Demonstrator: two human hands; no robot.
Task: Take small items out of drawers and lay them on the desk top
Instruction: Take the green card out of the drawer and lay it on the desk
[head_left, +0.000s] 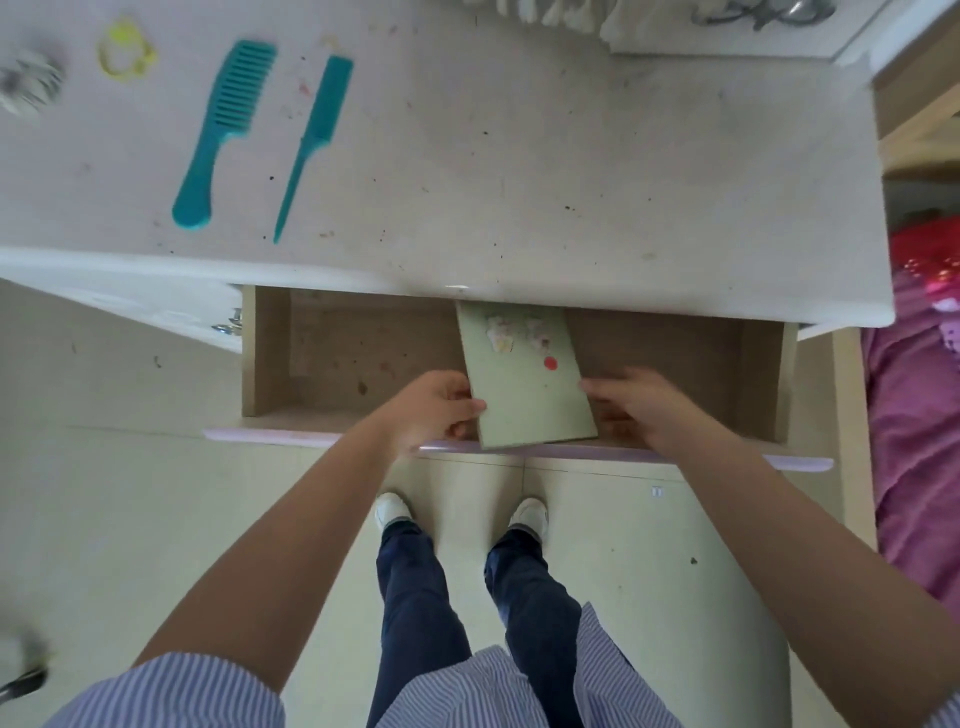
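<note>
A pale green notebook (525, 379) with a flower picture and a red dot lies in the open wooden drawer (332, 358), its far end under the desk edge. My left hand (434, 410) grips its left edge, thumb on the cover. On the other side, my right hand (639, 410) touches the right edge with its fingers curled beside it. On the white desk top (571, 156) lie a wide-toothed teal comb (223, 135), a teal tail comb (311, 145), a yellow hair tie (124, 49) and a grey scrunchie (28, 83).
The drawer's lilac front (519, 449) juts toward my legs. A shut drawer with a metal knob (228, 322) is at the left. Pink bedding (914, 415) lies right of the desk. White cloth (561, 15) and a metal object (763, 13) sit at the desk's back.
</note>
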